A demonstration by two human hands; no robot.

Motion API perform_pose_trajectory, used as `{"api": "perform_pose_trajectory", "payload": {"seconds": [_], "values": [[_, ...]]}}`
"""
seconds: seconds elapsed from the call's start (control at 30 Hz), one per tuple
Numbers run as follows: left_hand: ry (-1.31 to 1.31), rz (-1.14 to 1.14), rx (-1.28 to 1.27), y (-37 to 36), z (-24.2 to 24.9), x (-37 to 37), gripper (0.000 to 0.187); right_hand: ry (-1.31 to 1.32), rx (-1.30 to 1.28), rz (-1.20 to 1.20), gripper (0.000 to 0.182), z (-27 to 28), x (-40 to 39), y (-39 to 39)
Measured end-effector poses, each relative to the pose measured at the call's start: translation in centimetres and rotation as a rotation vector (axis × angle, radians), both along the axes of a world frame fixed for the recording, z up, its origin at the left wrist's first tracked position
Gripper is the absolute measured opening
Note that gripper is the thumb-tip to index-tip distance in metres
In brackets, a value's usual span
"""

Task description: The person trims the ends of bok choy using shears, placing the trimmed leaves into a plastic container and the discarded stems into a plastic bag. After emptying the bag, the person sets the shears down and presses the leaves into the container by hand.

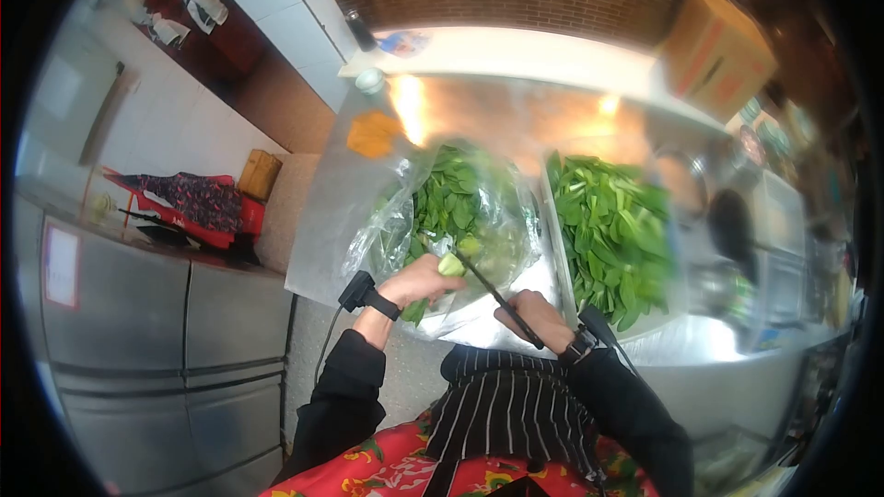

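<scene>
My left hand (pixel 419 283) is closed around a leafy green, whose pale cut stem end (pixel 450 265) shows beside the fingers and whose leaves hang below the hand. A dark, narrow knife (pixel 491 287) is gripped in my right hand (pixel 536 320), its far end close to that stem. Just beyond both hands lies a clear plastic bag (pixel 366 248), spread open around a heap of leafy greens (pixel 449 191). To the right, a white tray (pixel 555 244) holds a large pile of loose greens (pixel 610 239).
The metal worktop (pixel 324 221) carries an orange cloth-like item (pixel 374 133) and a small cup (pixel 369 81) at its far left. Blurred containers (pixel 778 212) crowd the right side. A cardboard box (pixel 720 51) stands at the back right. Steel cabinets (pixel 124 313) line the left.
</scene>
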State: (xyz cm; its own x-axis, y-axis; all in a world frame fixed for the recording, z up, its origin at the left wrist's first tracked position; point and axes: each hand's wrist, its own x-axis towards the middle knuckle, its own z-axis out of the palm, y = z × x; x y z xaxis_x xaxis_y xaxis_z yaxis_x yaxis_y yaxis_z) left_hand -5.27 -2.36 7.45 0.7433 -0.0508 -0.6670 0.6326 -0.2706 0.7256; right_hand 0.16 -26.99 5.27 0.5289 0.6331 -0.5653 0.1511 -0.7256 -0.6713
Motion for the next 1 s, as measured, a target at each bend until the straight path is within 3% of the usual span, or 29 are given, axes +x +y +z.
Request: {"api": "perform_pose_trajectory", "payload": {"seconds": [0.07,0.13,0.2,0.23,0.33,0.37,0.47,0.53,0.57,0.6,0.67,0.73,0.8,0.83,0.9,1.0], "values": [[-0.072,0.082,0.285,0.1,0.3,0.5,0.023,-0.074,0.113,-0.097,0.045,-2.1,-0.4,-0.5],[-0.12,0.085,0.206,-1.4,1.7,1.5,0.019,-0.121,0.132,-0.169,0.048,-4.3,-1.1,-0.7],[-0.224,0.435,-0.479,-4.2,2.6,2.5,0.014,0.085,0.135,-0.162,0.051,-4.9,-1.4,-1.2],[-0.166,0.494,-0.63,-6.9,4.1,3.9,0.009,0.054,0.138,-0.123,0.052,-5.4,-1.8,-1.0],[-0.186,0.441,-0.798,-14.6,4.9,8.7,0.024,0.054,0.223,-0.068,0.049,-4.4,-2.9,-0.9],[-0.297,0.262,-0.762,-15.6,1.5,10.8,0.035,0.068,0.264,-0.062,0.047,-3.6,-3.1,-0.9],[-1.045,0.319,0.197,-18.8,2.7,10.1,0.037,0.064,0.378,-0.021,0.042,-5.5,-3.4,-2.4],[-1.082,0.338,0.193,-16.3,3.1,8.3,0.032,0.129,0.327,-0.135,0.04,-6.9,-3.6,-3.2],[-1.111,0.341,0.165,-14.6,3.4,7.2,0.028,0.324,0.325,-0.285,0.035,-7.5,-3.8,-3.7],[-1.146,0.371,0.239,-12.6,2.4,6.9,0.025,0.353,0.316,-0.294,0.032,-6.2,-3.1,-4.1],[-0.922,0.459,0.436,-7.7,-1.5,6.8,0.02,0.358,0.272,-0.451,0.045,-4.1,-2.8,-4.4],[-0.691,0.27,0.78,-2.7,-6.4,6.5,0.016,0.426,0.306,-0.481,0.039,-4.5,-2.6,-4.8],[-0.531,0.146,0.94,-1.1,-8.3,6.6,0.03,0.45,0.243,-0.516,0.037,-3.7,-2.2,-4.6],[-0.527,0.155,0.941,-1.2,-8.4,6.7,0.03,0.45,0.24,-0.507,0.037,-3.2,-2.1,-4.6],[-0.432,0.184,1.094,-2.0,-8.7,7.4,0.053,0.473,0.225,-0.497,0.033,-2.1,-2.3,-4.4],[-0.265,0.108,1.139,-2.3,-9.4,8.4,0.067,0.604,0.3,-0.516,0.028,-2.6,-2.4,-4.4]]}}
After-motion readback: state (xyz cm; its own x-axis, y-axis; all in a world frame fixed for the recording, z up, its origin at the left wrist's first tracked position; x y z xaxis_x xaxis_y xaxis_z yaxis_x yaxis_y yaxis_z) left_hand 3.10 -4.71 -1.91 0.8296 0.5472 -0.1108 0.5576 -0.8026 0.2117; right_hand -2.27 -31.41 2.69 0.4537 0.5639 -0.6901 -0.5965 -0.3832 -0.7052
